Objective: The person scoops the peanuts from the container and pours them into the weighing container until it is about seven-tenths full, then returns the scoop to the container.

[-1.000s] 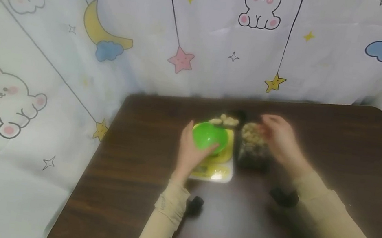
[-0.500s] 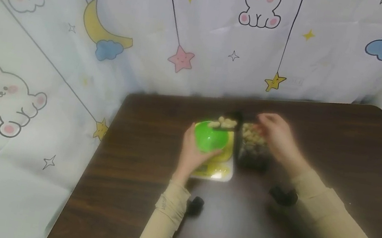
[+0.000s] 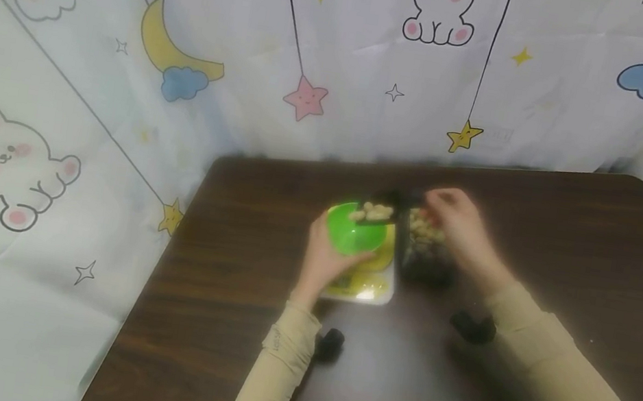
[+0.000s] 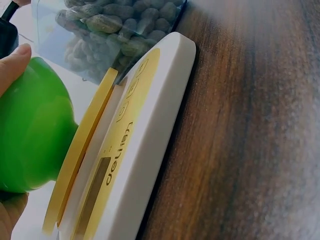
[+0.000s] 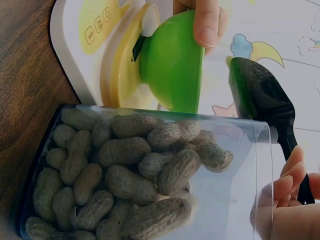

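Note:
My left hand (image 3: 321,259) grips a green bowl (image 3: 351,241) from its left side, thumb and fingers at the rim. The bowl sits on the yellow plate of a white kitchen scale (image 4: 150,165). My right hand (image 3: 462,227) holds a black scoop (image 5: 262,95) by its handle. Several peanuts (image 3: 376,213) lie in the scoop, which hangs over the bowl's far right rim. Below the right hand stands a clear plastic box (image 5: 230,195) with many unshelled peanuts (image 5: 130,150) inside, right beside the scale. The inside of the bowl is partly covered by the scoop.
Everything stands on a dark brown wooden table (image 3: 212,267). Behind and to the left hangs a white cloth (image 3: 357,46) with cartoon prints. A small black object (image 3: 329,346) is by the left wrist, and another black object (image 3: 473,327) by the right forearm.
The scoop with the peanuts has come left and slightly nearer, further over the bowl. My right hand has shifted a little left with it. The left hand keeps its hold on the bowl.

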A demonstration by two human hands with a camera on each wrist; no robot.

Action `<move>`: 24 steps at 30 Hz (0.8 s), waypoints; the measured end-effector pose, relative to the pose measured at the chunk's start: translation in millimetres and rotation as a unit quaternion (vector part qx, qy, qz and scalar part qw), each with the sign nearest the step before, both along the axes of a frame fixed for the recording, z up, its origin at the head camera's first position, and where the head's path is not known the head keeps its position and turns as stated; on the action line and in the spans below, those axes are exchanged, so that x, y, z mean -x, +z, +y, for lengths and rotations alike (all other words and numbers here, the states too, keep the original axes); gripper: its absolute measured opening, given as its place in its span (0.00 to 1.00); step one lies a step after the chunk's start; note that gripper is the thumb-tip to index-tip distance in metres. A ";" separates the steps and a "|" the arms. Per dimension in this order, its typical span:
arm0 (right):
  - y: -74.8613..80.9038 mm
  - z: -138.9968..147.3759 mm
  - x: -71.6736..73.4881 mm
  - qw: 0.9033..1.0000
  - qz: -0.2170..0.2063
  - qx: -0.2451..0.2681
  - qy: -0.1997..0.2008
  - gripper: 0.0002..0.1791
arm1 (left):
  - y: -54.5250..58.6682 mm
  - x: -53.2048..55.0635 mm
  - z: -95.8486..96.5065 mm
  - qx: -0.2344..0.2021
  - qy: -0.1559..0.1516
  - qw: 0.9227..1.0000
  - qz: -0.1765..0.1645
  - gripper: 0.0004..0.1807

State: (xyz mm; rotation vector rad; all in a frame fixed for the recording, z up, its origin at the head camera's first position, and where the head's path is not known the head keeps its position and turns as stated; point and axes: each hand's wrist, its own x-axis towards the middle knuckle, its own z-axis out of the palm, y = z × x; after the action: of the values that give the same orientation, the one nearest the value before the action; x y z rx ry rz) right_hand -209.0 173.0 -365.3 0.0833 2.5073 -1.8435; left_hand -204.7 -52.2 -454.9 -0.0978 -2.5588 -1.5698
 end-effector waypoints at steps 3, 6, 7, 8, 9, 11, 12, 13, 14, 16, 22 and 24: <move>-0.5 -2.7 0.2 1.000 0.003 -0.018 -0.003 0.24 | 0.0 0.0 -0.2 0.007 -0.002 1.000 0.000 0.57; -0.8 -5.0 -0.8 1.000 0.006 -0.023 -0.001 0.25 | 0.0 0.0 -0.4 0.011 -0.001 1.000 -0.002 0.58; -1.3 -5.2 -1.0 1.000 0.006 -0.025 0.000 0.25 | 0.0 -0.1 -0.4 0.013 -0.001 1.000 -0.004 0.59; -1.6 -5.5 -1.4 1.000 0.007 -0.025 0.002 0.26 | -0.1 -0.3 -0.7 0.013 0.000 1.000 -0.006 0.60; -2.0 -5.5 -1.7 1.000 0.007 -0.027 0.003 0.26 | -0.2 -0.3 -0.7 0.014 0.001 1.000 -0.007 0.60; -2.7 -5.4 -2.1 1.000 0.010 -0.028 0.006 0.27 | -0.7 -0.5 -1.0 0.012 0.002 1.000 -0.009 0.61; -3.1 -5.1 -2.1 1.000 0.012 -0.027 0.007 0.27 | -1.1 -0.5 -1.1 0.012 0.002 1.000 -0.010 0.62; -3.4 -4.7 -2.1 1.000 0.013 -0.027 0.007 0.27 | -1.3 -0.3 -1.2 0.010 0.001 1.000 -0.009 0.61; -3.7 -4.4 -2.1 1.000 0.014 -0.026 0.008 0.27 | -1.5 -0.2 -1.4 0.008 0.001 1.000 -0.009 0.62; -3.9 -3.9 -2.2 1.000 0.014 -0.025 0.011 0.27 | -1.6 -0.2 -1.3 0.004 -0.001 1.000 -0.010 0.61; -3.9 -3.9 -2.6 1.000 0.014 -0.024 0.008 0.27 | -0.9 -1.0 -0.6 -0.002 -0.001 1.000 -0.018 0.62; -3.8 -4.3 -2.7 1.000 0.017 -0.019 0.005 0.26 | -0.7 -1.5 -0.2 -0.001 -0.001 1.000 -0.015 0.61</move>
State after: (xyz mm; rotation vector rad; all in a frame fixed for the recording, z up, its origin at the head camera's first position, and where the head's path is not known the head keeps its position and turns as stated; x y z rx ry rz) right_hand -206.3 168.7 -369.1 0.0412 2.5599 -1.8090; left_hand -203.2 -52.4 -455.6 -0.0764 -2.5803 -1.5874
